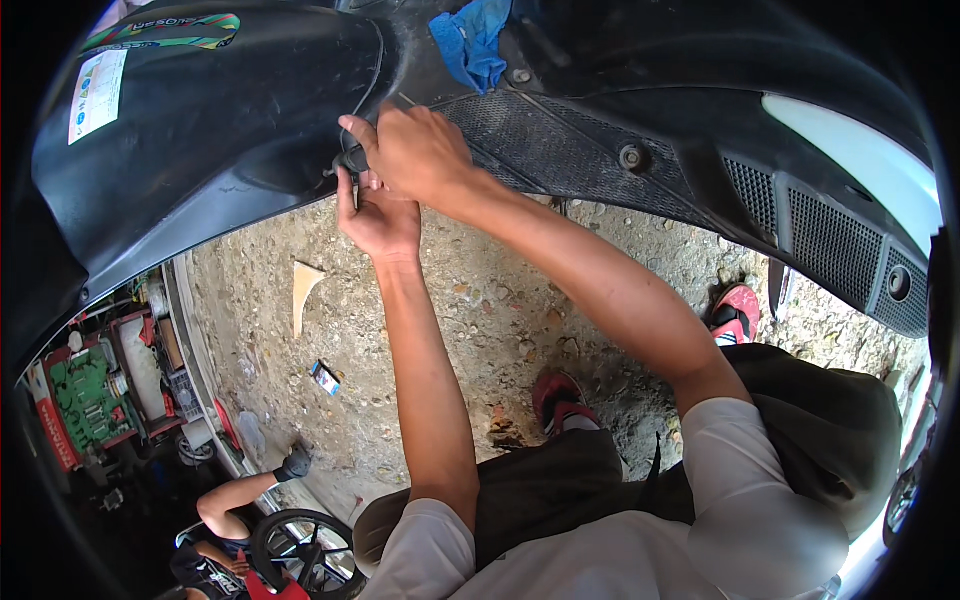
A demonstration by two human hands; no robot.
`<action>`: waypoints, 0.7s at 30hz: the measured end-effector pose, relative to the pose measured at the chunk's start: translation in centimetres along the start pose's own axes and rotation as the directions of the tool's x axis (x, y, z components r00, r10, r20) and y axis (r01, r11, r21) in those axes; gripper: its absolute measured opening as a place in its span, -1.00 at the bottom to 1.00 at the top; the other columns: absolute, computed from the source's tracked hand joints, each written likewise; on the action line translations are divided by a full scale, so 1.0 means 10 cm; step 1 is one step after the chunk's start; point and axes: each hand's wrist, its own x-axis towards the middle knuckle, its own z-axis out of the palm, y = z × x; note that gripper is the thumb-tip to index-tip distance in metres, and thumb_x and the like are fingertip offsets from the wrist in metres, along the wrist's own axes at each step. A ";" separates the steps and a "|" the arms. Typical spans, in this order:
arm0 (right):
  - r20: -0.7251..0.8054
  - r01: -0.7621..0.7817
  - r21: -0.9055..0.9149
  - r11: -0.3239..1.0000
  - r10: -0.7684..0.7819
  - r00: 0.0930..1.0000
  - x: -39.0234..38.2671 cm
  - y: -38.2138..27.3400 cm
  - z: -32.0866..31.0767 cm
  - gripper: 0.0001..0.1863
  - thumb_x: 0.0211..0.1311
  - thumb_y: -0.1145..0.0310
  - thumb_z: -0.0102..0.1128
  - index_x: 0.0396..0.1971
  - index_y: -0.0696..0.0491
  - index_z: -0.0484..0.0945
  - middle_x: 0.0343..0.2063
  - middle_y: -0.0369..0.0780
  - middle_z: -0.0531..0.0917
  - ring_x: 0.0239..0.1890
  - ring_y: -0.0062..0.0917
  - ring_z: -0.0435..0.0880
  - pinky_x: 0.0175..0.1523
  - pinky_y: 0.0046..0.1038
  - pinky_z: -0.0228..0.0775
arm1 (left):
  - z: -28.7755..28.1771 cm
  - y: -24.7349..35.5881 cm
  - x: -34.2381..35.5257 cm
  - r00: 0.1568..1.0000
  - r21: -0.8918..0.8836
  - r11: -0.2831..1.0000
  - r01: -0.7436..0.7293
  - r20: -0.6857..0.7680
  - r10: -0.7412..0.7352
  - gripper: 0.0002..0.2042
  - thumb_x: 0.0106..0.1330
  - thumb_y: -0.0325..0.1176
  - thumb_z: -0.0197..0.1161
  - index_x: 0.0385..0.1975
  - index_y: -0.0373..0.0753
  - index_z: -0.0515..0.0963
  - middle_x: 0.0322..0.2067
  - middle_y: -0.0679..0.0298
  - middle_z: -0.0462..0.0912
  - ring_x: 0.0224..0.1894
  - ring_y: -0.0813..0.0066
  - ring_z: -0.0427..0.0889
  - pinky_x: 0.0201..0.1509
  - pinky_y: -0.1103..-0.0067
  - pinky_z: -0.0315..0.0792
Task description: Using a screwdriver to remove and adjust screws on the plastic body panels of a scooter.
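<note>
Both hands meet at the lower edge of a scooter's black bodywork (200, 150), beside the ridged black footboard (560, 150). My left hand (385, 220) is palm up, its thumb and fingertips closed about a small dark round part (350, 158) at that edge. Over it lies my right hand (425, 155), its fingers curled down and its thumb pointing left above the part. What the right fingers hold, if anything, is hidden beneath the hand. A thin dark cable (372, 88) curves down the bodywork toward the fingers.
A blue cloth (472, 45) lies above the footboard. On the rough ground are a pale wedge-shaped scrap (303, 292) and a small packet (325, 378). At lower left, a co-worker's gloved hand (294, 463) shows near a black wheel (305, 555) and a green tool tray (88, 395).
</note>
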 end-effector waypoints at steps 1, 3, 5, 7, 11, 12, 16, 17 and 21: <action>-0.040 0.034 -0.002 0.999 -0.034 0.999 -0.01 0.02 -0.01 -0.59 0.18 0.09 -0.05 -0.33 0.22 0.41 -0.68 -0.07 0.55 -0.55 -0.17 0.59 -0.39 -0.26 0.45 | -0.02 0.02 0.04 0.987 0.104 0.991 -0.084 -0.127 0.097 -0.65 0.24 -0.15 0.01 -0.04 -0.18 0.38 -0.04 0.31 0.44 0.01 0.40 0.41 0.10 0.48 0.28; -0.120 0.275 0.006 0.961 -0.272 0.955 -0.06 0.10 -0.06 -0.62 0.15 0.14 0.00 -0.29 0.21 0.41 -0.60 -0.05 0.55 -0.52 -0.17 0.59 -0.38 -0.26 0.45 | -0.05 0.06 0.13 0.952 0.243 0.969 -0.052 -0.282 0.122 -0.61 0.21 -0.07 0.08 -0.13 -0.26 0.42 -0.25 0.32 0.52 -0.18 0.45 0.48 -0.03 0.51 0.37; -0.123 0.500 -0.048 0.865 -0.502 0.856 -0.13 0.19 -0.10 -0.61 0.05 0.23 0.12 -0.16 0.16 0.38 -0.41 -0.01 0.52 -0.45 -0.18 0.59 -0.34 -0.25 0.44 | -0.05 0.09 0.17 0.944 0.328 0.942 -0.064 -0.287 0.165 -0.59 0.20 -0.05 0.08 -0.13 -0.26 0.42 -0.26 0.32 0.52 -0.19 0.45 0.48 -0.06 0.52 0.38; -0.131 0.483 -0.038 0.875 -0.484 0.865 -0.17 0.19 -0.09 -0.59 0.06 0.23 0.11 -0.14 0.16 0.36 -0.42 -0.01 0.53 -0.46 -0.17 0.59 -0.34 -0.24 0.44 | -0.05 0.09 0.16 0.934 0.380 0.925 0.017 -0.336 0.121 -0.55 0.19 -0.01 0.08 -0.08 -0.25 0.39 -0.14 0.28 0.49 -0.07 0.40 0.45 0.01 0.53 0.33; 0.123 0.109 -0.124 0.986 -0.094 0.988 -0.14 0.06 0.00 -0.52 0.04 0.23 0.14 -0.07 0.16 0.31 -0.41 -0.01 0.52 -0.44 -0.15 0.58 -0.34 -0.23 0.44 | -0.11 -0.01 0.01 0.999 0.025 1.000 0.015 0.032 -0.015 -0.57 0.24 -0.05 0.01 -0.05 -0.25 0.38 -0.08 0.28 0.46 0.06 0.40 0.34 0.17 0.49 0.16; 0.130 0.094 -0.115 0.989 -0.079 0.988 -0.13 0.05 0.00 -0.52 0.04 0.23 0.14 -0.07 0.16 0.31 -0.41 -0.01 0.52 -0.44 -0.15 0.58 -0.34 -0.23 0.44 | -0.14 -0.03 0.04 0.999 0.033 0.999 -0.016 -0.045 0.018 -0.57 0.24 -0.05 0.01 -0.05 -0.25 0.38 -0.08 0.28 0.46 0.06 0.40 0.34 0.17 0.49 0.16; -0.126 0.288 0.052 0.956 -0.280 0.952 -0.15 0.14 -0.08 -0.56 0.12 0.15 0.01 -0.09 0.13 0.32 -0.55 -0.01 0.55 -0.51 -0.12 0.58 -0.38 -0.24 0.44 | -0.15 0.06 0.23 0.987 0.288 0.952 -0.100 -0.093 0.132 -0.59 0.23 -0.05 0.03 -0.09 -0.25 0.40 -0.20 0.31 0.50 -0.21 0.48 0.47 -0.05 0.53 0.35; -0.187 0.455 0.093 0.886 -0.433 0.882 -0.15 0.17 -0.10 -0.56 0.14 0.12 -0.02 -0.09 0.12 0.33 -0.58 -0.01 0.56 -0.52 -0.11 0.58 -0.39 -0.24 0.44 | -0.13 0.07 0.25 0.980 0.296 0.953 -0.056 -0.168 0.110 -0.56 0.21 0.00 0.04 -0.11 -0.25 0.40 -0.24 0.33 0.51 -0.28 0.49 0.47 -0.12 0.55 0.37; -0.211 0.570 -0.024 0.821 -0.561 0.800 -0.16 0.18 -0.12 -0.62 0.15 0.18 -0.04 -0.11 0.12 0.32 -0.57 0.01 0.55 -0.48 -0.10 0.58 -0.38 -0.25 0.44 | -0.02 0.02 0.10 0.958 0.278 0.960 -0.013 -0.271 0.091 -0.47 0.19 0.12 -0.01 -0.07 -0.23 0.37 -0.13 0.30 0.45 -0.09 0.42 0.42 0.04 0.49 0.28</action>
